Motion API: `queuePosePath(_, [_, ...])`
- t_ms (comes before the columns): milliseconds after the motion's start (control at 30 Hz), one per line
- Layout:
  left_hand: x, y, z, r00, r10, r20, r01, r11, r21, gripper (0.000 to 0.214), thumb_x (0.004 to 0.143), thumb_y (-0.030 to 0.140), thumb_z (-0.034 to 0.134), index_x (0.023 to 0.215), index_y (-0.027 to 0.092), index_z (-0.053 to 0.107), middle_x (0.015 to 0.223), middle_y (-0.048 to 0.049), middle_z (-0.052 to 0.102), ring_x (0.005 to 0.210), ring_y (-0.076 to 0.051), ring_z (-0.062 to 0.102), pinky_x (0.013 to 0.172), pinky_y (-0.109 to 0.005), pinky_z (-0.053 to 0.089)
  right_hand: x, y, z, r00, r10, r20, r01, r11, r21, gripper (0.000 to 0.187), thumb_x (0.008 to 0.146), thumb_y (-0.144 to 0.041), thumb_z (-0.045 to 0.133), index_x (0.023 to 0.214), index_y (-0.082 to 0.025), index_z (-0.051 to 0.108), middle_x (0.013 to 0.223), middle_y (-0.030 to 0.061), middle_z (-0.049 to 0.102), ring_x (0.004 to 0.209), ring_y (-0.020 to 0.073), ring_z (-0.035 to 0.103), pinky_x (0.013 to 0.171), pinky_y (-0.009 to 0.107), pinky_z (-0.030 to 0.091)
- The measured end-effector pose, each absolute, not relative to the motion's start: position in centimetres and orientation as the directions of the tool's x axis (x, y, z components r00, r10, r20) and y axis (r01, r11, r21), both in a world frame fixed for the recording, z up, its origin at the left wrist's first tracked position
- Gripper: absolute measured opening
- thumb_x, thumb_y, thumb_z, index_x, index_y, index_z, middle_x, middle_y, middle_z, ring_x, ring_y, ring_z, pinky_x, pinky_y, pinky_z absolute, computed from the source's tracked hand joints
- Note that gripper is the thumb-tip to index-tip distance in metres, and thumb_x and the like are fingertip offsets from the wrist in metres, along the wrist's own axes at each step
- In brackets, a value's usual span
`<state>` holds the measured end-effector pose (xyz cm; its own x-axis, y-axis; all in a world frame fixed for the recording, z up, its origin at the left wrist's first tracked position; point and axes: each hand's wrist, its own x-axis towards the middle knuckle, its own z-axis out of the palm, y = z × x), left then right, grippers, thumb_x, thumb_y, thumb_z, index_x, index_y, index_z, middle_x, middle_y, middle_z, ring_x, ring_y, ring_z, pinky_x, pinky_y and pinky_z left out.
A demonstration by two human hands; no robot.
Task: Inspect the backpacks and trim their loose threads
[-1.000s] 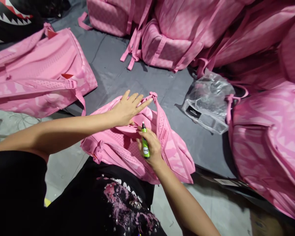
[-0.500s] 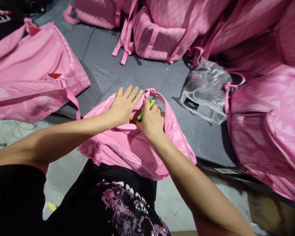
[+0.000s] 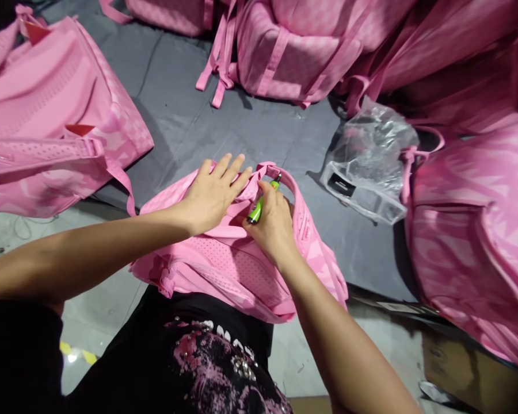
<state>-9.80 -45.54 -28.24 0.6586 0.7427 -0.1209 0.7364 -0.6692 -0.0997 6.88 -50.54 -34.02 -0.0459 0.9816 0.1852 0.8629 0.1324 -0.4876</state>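
Note:
A pink backpack (image 3: 224, 253) lies at the table's near edge against my body, its dotted back panel and straps towards me. My left hand (image 3: 213, 192) rests on its upper part with the fingers spread out. In my right hand (image 3: 273, 224) is a green tool with black ends (image 3: 263, 202), shaped like a pen or thread snips; its exact kind is hard to tell. That hand sits beside the pink carry loop (image 3: 291, 181) at the bag's top. Some fingertips of my right hand are hidden behind the tool and the fabric.
Another pink backpack (image 3: 64, 109) lies at the left on the grey table cover (image 3: 176, 109). Several more stand along the back, including a checkered one (image 3: 285, 57). A clear plastic box and bag (image 3: 366, 167) lie right of centre, beside a large pink backpack (image 3: 470, 230).
The green tool has tilted slightly and shows more of its body in my right hand. My left hand stays spread on the backpack. The view has shifted a little.

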Motion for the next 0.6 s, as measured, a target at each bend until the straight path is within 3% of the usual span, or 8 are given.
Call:
queuePosePath(200, [-9.2, -45.1, -28.8, 0.712, 0.698, -0.079, 0.692, -0.716, -0.094, 0.108, 0.083, 0.041, 0.073, 0.163, 0.023, 0.002, 0.169, -0.0169, 0.007, 0.155, -0.040, 0.010, 0.120, -0.062, 0.016, 6.8, -50.3, -34.1, -0.056, 0.980, 0.191, 0.857, 0.146, -0.494, 0.078, 0.072, -0.019, 0.070, 0.143, -0.018, 0.039, 0.123, 0.0174, 0.059, 0.110, 0.0358, 0.056, 0.095, 0.055, 0.047])
queuePosePath(367, [-8.7, -45.3, -28.8, 0.687, 0.722, -0.079, 0.713, -0.691, -0.116, 0.104, 0.085, 0.042, 0.070, 0.162, 0.016, 0.006, 0.164, -0.0191, 0.025, 0.145, -0.038, 0.032, 0.114, -0.053, 0.030, 7.4, -50.6, -33.8, -0.052, 0.971, 0.234, 0.824, 0.174, -0.540, 0.063, 0.085, -0.032, 0.067, 0.143, -0.018, 0.045, 0.123, 0.0176, 0.061, 0.113, 0.0347, 0.058, 0.097, 0.054, 0.049])
queuePosePath(500, [-8.8, -45.5, -28.6, 0.678, 0.729, -0.095, 0.715, -0.684, -0.144, 0.096, 0.088, 0.044, 0.067, 0.162, 0.015, 0.012, 0.158, -0.0166, 0.036, 0.131, -0.034, 0.044, 0.110, -0.048, 0.033, 9.0, -53.9, -32.8, -0.029, 0.937, 0.347, 0.726, 0.258, -0.638, 0.057, 0.096, -0.043, 0.056, 0.149, -0.027, 0.043, 0.134, 0.0136, 0.060, 0.121, 0.0322, 0.059, 0.099, 0.052, 0.050])
queuePosePath(600, [-8.6, -45.5, -28.7, 0.676, 0.730, -0.099, 0.714, -0.682, -0.158, 0.091, 0.090, 0.043, 0.064, 0.161, 0.015, 0.016, 0.156, -0.0154, 0.039, 0.127, -0.032, 0.045, 0.109, -0.047, 0.033, 9.5, -56.9, -31.9, 0.019, 0.927, 0.374, 0.672, 0.265, -0.692, 0.051, 0.098, -0.049, 0.050, 0.144, -0.026, 0.050, 0.121, 0.0111, 0.067, 0.108, 0.0290, 0.067, 0.088, 0.047, 0.056])
